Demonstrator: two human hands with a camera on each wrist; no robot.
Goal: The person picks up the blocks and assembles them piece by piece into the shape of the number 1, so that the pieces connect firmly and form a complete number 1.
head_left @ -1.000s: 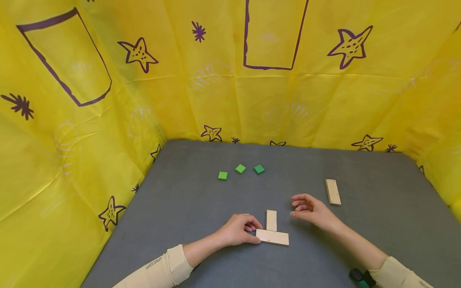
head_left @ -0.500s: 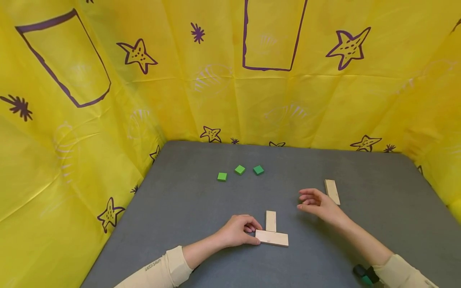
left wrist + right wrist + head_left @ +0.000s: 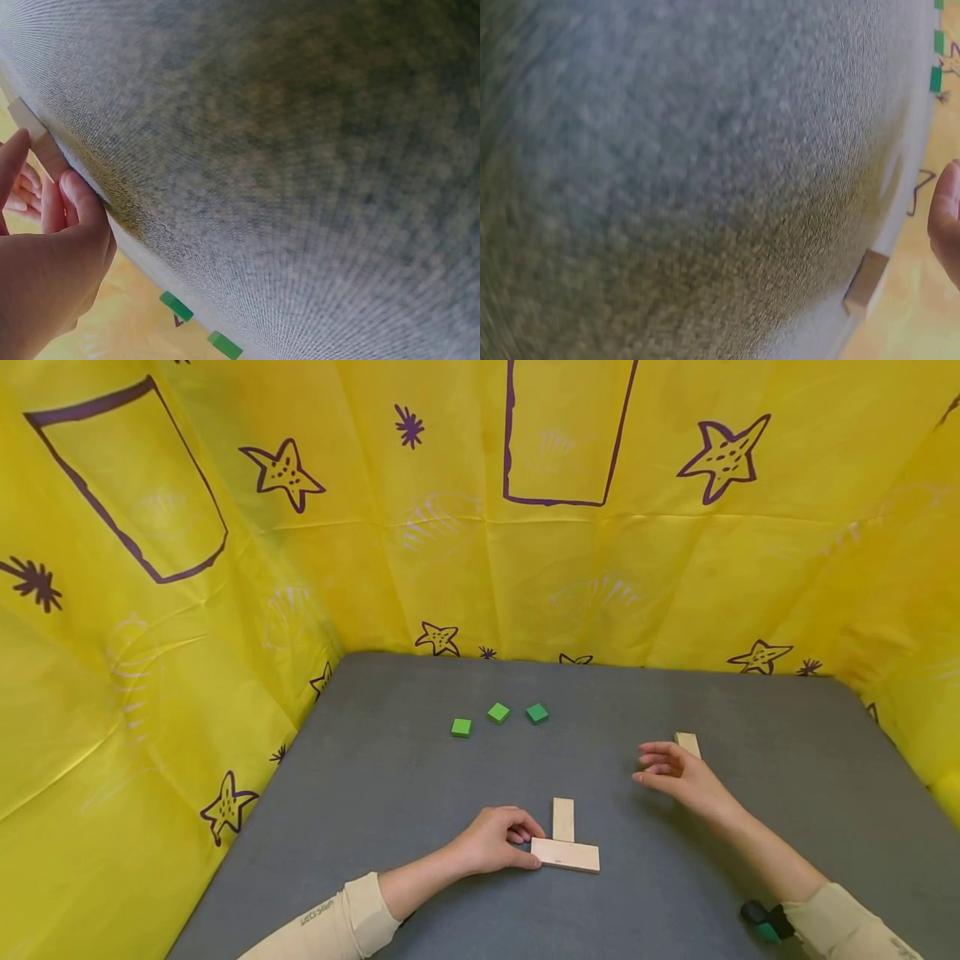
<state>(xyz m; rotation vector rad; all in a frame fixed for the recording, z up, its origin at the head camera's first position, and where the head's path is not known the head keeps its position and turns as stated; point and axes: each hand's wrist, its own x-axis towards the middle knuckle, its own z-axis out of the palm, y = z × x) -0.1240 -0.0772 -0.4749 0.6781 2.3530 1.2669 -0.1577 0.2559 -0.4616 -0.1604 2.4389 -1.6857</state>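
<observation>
My left hand (image 3: 491,840) pinches the left end of a flat wooden block (image 3: 566,854) lying crosswise on the grey table. In the left wrist view its thumb and fingertip are at the wooden block (image 3: 37,139). A second wooden block (image 3: 563,820) points away from the first, its near end against the long edge, like an upside-down T. Farther right, my right hand (image 3: 686,783) is held over the table, fingers loosely bent and holding nothing. It partly hides a third wooden block (image 3: 685,742), which the right wrist view shows whole below the fingers.
Toward the back lie two light green square blocks (image 3: 461,727) and a darker green one (image 3: 537,714). Yellow cloth (image 3: 465,560) with starfish drawings hangs around the table's back and sides. A dark wrist strap (image 3: 767,922) is at the right sleeve.
My right hand has moved right and slightly away, and now overlaps the third wooden block. My left hand and the two joined blocks have stayed in place.
</observation>
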